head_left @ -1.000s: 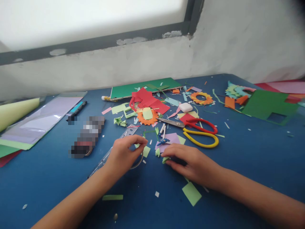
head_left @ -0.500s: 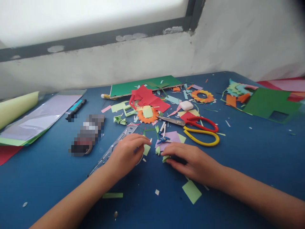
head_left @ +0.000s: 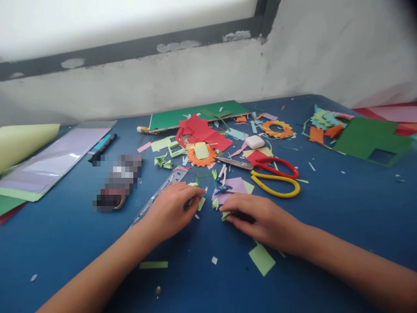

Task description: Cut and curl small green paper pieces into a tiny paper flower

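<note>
My right hand (head_left: pixel 257 215) rests on the blue table with a small folded green paper piece (head_left: pixel 226 215) pinched between thumb and fingertips. My left hand (head_left: pixel 177 208) lies over a clear ruler (head_left: pixel 163 187), its fingers curled down close to a light green paper scrap (head_left: pixel 201 203); whether it grips anything is too small to tell. Between the hands sits another folded green piece (head_left: pixel 215 204). Just beyond my right hand are a blue and white compass (head_left: pixel 223 188) and purple paper (head_left: pixel 237 185). Scissors with red and yellow handles (head_left: pixel 276 188) lie farther right.
Orange paper rings (head_left: pixel 276 130), red paper (head_left: pixel 198 132), a white eraser case (head_left: pixel 254 141) and a green board (head_left: pixel 198 115) lie at the back. Plastic-wrapped sheets (head_left: pixel 61 156) and a blurred-out object (head_left: pixel 120 180) are on the left. Green cut paper (head_left: pixel 361 139) is at right.
My left hand has shifted very slightly, and a small green piece now shows behind its fingers. My right hand keeps its pinch. The view has moved a little.
</note>
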Motion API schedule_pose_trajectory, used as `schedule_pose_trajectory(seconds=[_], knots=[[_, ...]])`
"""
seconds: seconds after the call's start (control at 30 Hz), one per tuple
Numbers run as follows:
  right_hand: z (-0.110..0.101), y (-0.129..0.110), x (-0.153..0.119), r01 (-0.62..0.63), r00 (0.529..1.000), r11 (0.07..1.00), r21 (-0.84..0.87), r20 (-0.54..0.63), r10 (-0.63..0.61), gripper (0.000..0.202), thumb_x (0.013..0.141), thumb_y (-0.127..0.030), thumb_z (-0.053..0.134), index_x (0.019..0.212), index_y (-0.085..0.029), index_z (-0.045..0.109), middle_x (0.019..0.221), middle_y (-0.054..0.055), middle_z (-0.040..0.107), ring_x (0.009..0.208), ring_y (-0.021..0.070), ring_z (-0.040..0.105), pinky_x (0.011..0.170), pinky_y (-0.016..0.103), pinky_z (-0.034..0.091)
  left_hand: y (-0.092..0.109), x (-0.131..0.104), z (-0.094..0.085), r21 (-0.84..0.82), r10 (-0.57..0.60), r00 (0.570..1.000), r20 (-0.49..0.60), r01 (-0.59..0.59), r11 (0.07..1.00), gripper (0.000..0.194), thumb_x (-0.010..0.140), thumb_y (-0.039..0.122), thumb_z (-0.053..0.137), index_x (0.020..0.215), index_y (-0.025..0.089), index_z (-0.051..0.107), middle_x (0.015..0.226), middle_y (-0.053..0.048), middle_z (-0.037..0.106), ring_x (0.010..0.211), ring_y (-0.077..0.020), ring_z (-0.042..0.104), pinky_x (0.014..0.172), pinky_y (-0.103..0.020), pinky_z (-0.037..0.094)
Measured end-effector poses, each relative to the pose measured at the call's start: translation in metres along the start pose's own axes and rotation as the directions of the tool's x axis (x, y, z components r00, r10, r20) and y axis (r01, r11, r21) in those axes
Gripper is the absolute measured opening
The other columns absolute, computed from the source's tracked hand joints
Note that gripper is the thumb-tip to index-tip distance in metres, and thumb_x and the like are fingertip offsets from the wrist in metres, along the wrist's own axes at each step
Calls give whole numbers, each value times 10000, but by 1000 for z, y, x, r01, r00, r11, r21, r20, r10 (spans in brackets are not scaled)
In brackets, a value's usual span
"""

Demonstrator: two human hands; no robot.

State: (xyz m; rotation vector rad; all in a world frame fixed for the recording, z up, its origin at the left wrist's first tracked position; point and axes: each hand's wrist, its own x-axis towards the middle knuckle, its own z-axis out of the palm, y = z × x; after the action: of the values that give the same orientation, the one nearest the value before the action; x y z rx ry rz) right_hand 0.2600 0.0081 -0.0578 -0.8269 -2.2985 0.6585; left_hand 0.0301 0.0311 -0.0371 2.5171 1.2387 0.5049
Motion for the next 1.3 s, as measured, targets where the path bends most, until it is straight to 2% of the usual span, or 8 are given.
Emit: schedule_pose_trajectory(seconds=[0.2,0.33,0.43,0.6,0.83,0.97,1.13,1.3], knots=[[-1,-1,0,13,1000,1000,13,5,-13,204,856,-108,514,1029,-194,578,982,54,669,975,153,617,867,273,503,4,1,-15,73,26,992,126,-35,997,279,835,143,470,994,180,697,950,-85,744,887,-241,683,811,-397,544],[-1,0,0,4,1000,1000,8,12,-4,203,861,-112,508,1033,-197,574,989,56,669,981,157,615,867,284,504,10,-5,-23,222,57,959,278,-122,968,351,844,132,451,1136,167,643,1111,-121,706,1052,-285,640,975,-523,440],[0,1,0,5,1000,1000,4,11,-5,201,858,-112,516,1032,-194,574,995,56,668,992,158,612,880,284,497,18,-11,-21,297,37,939,341,-145,944,444,813,49,410,1220,113,575,1176,-145,671,1159,-305,575,1021,-582,368],[1,0,1,5,1000,1000,3,10,-5,189,861,-118,519,1026,-187,579,987,59,671,987,157,614,889,282,492,32,-17,-12,439,71,949,308,-208,874,556,710,-59,339,1220,5,550,1196,-193,646,1167,-310,568,997,-534,417],[1,1,1,5,1000,1000,18,7,-5,195,863,-120,515,1033,-195,574,992,60,669,974,161,616,881,295,497,42,-25,-2,604,110,955,275,-260,753,550,729,-32,314,1208,17,579,1257,-181,598,1146,-290,587,925,-430,507],[1,0,1,10,1000,1000,23,4,-10,189,857,-116,524,1024,-186,579,997,63,668,975,159,613,886,285,490,46,-31,4,648,143,961,236,-265,714,555,719,-30,298,1187,-17,595,1225,-213,612,1111,-314,609,878,-445,534],[1,0,1,31,999,999,20,7,-31,195,859,-104,521,1034,-169,578,997,66,667,988,156,605,903,271,475,49,-29,5,611,129,963,238,-252,750,534,709,-34,326,1171,-22,593,1225,-233,614,1093,-337,614,848,-468,539],[1,1,1,20,1000,1000,23,16,-21,207,858,-109,524,1045,-183,575,1017,59,662,995,158,601,905,284,476,30,-14,-6,346,40,970,239,-124,930,384,798,65,413,1148,81,572,1132,-172,667,1007,-308,635,838,-457,521]])
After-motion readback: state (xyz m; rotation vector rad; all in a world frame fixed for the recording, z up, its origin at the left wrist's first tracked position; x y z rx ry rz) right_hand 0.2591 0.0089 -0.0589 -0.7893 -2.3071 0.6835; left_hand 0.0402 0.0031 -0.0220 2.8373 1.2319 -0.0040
